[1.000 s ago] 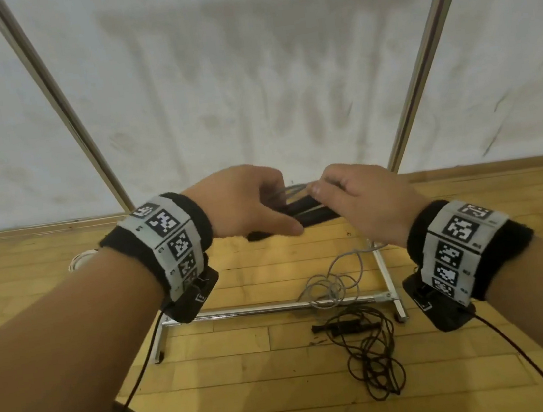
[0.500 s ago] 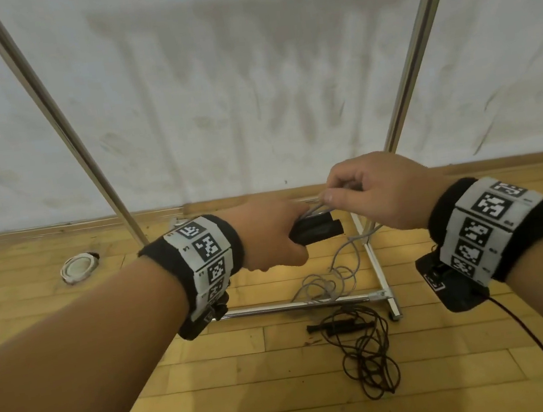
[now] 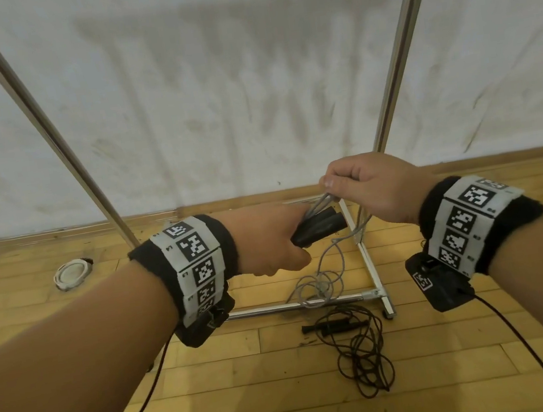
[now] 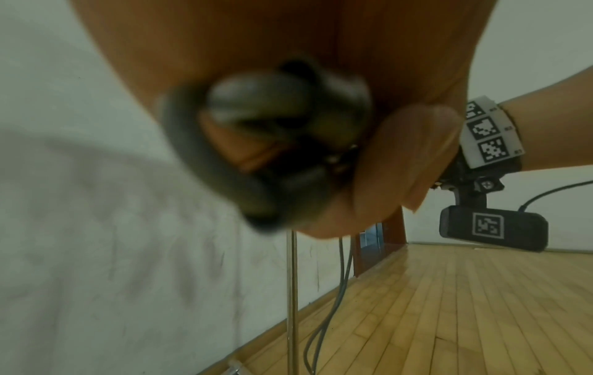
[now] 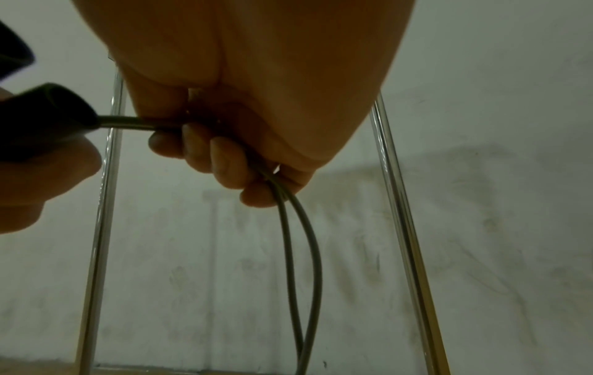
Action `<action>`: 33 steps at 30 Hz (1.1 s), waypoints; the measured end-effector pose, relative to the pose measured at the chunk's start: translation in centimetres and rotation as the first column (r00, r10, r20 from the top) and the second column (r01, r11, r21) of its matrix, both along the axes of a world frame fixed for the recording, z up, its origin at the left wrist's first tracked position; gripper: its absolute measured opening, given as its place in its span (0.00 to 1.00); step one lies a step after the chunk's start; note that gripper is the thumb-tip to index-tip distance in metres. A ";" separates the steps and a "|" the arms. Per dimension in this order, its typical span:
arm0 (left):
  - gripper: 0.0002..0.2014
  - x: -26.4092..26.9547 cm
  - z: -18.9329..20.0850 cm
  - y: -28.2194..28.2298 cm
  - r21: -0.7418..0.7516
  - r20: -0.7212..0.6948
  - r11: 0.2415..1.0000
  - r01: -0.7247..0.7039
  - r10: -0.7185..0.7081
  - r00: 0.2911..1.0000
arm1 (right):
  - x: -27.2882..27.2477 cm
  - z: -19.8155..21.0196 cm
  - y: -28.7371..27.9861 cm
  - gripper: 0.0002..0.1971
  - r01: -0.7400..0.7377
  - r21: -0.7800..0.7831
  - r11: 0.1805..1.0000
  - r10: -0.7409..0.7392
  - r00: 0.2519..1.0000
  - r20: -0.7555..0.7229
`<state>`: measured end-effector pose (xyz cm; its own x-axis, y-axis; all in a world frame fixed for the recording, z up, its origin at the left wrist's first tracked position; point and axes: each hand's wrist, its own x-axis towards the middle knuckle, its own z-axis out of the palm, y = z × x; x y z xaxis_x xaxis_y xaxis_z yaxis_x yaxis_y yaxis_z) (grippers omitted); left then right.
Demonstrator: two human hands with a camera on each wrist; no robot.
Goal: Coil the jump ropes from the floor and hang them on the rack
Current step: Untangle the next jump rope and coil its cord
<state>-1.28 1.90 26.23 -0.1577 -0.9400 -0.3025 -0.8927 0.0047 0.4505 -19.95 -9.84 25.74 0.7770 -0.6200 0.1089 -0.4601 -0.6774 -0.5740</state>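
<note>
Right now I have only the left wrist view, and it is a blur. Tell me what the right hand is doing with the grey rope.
Observer: The right hand has its fingers curled round two strands of the grey rope, just past the black handles.
Operator: Report where the slack lies.
Observer: In loose loops over the rack's base bar, not coiled yet.
Operator: List any other rope.
Observer: A black rope lies tangled on the floor in front of that bar.
</note>
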 end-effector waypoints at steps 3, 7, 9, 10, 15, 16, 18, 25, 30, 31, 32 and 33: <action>0.14 -0.1 -0.1 0.0 -0.012 0.048 1.000 0.011 -0.010 0.999 | 0.1 0.2 0.1 0.17 -0.001 -0.045 0.999 0.000 1.000 -0.011; 0.16 0.2 0.1 -0.1 -0.048 0.011 0.999 -0.006 0.007 1.000 | 0.2 0.4 0.3 0.17 0.018 -0.080 0.997 -0.018 1.000 -0.002; 0.20 0.0 0.4 0.0 -0.059 -0.086 0.998 -0.023 0.018 0.996 | 0.2 0.5 0.4 0.17 0.031 -0.085 0.996 -0.030 1.000 0.009; 0.24 -0.1 0.6 0.2 -0.051 -0.149 0.998 -0.035 0.027 0.989 | 0.2 0.6 0.4 0.17 0.034 -0.085 0.996 -0.033 0.999 0.013; 0.25 -0.1 0.9 0.4 -0.098 -0.174 0.995 -0.037 0.020 0.985 | 0.4 0.8 0.5 0.16 0.040 -0.093 0.995 -0.038 0.999 0.024; 0.23 0.0 0.8 0.4 -0.127 -0.114 0.992 -0.014 0.000 0.993 | 0.4 0.9 0.5 0.16 0.037 -0.094 0.995 -0.035 0.999 0.023; 0.19 0.2 0.5 0.3 -0.158 -0.025 0.987 0.008 -0.012 1.000 | 0.4 1.0 0.5 0.17 0.026 -0.098 0.995 -0.025 1.000 0.019; 0.15 0.4 0.4 0.1 -0.202 0.035 0.979 0.024 -0.017 0.999 | 0.3 1.2 0.6 0.17 0.032 -0.092 0.995 -0.026 0.998 0.064; 0.14 -0.1 0.4 0.1 -0.207 0.051 0.978 0.008 0.003 0.999 | 0.3 0.6 0.3 0.21 0.026 -0.078 0.997 -0.023 0.999 0.038; 0.13 -0.1 0.3 0.1 -0.208 0.009 0.978 -0.025 0.027 1.000 | 0.4 0.4 0.2 0.22 0.031 -0.051 0.998 -0.029 0.999 0.036; 0.12 0.0 0.4 0.1 -0.213 -0.054 0.974 -0.071 0.060 0.997 | 0.4 0.2 0.3 0.23 0.041 -0.012 0.999 -0.040 0.999 0.033; 0.11 0.0 0.4 0.0 -0.224 -0.138 0.966 -0.130 0.101 0.985 | 0.4 0.0 0.3 0.24 0.049 0.037 0.998 -0.050 0.998 0.031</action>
